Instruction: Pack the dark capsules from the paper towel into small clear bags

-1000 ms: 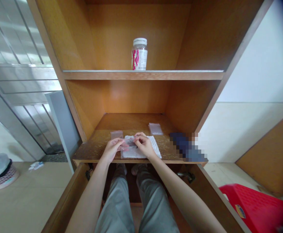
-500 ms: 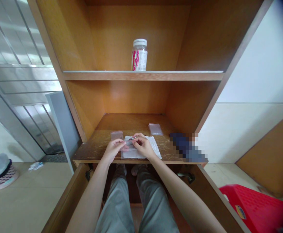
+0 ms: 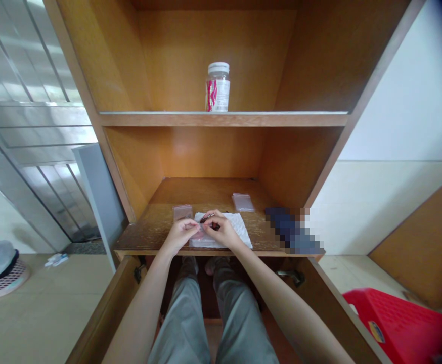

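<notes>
left grip [image 3: 179,235]: fingers curled and closed, pinching the small item from its 8 o'clock side, just above the white sheet.
right grip [image 3: 224,228]: fingers closed together on the same item from its 3 o'clock side, with the thumb side uppermost.
between the grips: the 2 hands almost touch, with only a narrow gap.
small item [image 3: 207,222]: held up between both grips over the middle of the white sheet. it shows a dark glint and some see-through plastic, but it is too small and too covered by fingers to tell exactly what it is.
white sheet [image 3: 239,233]: lies flat on the lower shelf, under both hands, possibly paper or tissue.
bag 1 [image 3: 183,212]: small see-through plastic bag lying flat at 11 o'clock from the hands, just beside the white sheet.
bag 2 [image 3: 242,202]: a similar bag at 1 o'clock, farther back and apart from the sheet.
blurred object [image 3: 291,230]: dark blue, pixelated, at 3 o'clock on the lower shelf [image 3: 160,225], well apart from the hands.
jar [image 3: 218,88]: upright, white lid, pink and white label, on the upper shelf [image 3: 281,120], at 12 o'clock.
red stool [image 3: 399,318]: on the floor at 4 o'clock.
basket [image 3: 3,278]: pink, on the floor at 9 o'clock, with a white bag in it.
</notes>
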The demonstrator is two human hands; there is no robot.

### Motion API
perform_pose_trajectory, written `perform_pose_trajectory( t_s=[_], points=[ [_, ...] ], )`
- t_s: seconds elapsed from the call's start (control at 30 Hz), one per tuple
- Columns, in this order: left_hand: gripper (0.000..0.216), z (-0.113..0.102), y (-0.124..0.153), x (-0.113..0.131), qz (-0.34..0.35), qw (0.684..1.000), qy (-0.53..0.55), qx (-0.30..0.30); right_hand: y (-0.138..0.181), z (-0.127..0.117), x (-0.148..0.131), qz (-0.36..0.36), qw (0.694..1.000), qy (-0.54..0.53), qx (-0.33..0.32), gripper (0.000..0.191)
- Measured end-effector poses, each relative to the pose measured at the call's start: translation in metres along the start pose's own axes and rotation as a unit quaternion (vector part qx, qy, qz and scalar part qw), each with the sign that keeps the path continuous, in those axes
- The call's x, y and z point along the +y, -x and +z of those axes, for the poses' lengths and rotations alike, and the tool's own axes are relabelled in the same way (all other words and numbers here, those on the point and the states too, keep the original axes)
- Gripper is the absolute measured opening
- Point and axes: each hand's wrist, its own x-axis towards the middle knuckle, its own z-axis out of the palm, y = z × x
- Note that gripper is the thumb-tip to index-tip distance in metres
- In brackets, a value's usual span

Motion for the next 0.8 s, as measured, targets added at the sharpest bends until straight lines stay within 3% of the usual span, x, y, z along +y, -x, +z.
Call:
perform_pose_trajectory(
  t_s=[0.43, 0.7, 0.8],
  points=[
    [0.025, 0.0019, -0.0009, 0.0014, -0.013, 0.999, -0.035, 0.016, 0.0002, 0.0002, 0.0049, -0.004, 1.000, -0.004, 0.005, 0.007],
    [0.027, -0.0044, -0.0016, -0.0013, -0.012, 0.998, 0.054, 0.027, -0.0013, 0.0008, 0.0046, 0.018, 0.998, -0.009, 0.057, 0.009],
    [0.026, -0.0067, -0.0027, -0.0045, -0.004, 0.996, 0.079, 0.046, -0.0004, 0.0005, 0.0082, 0.035, 0.992, -0.033, 0.116, 0.015]
  ],
)
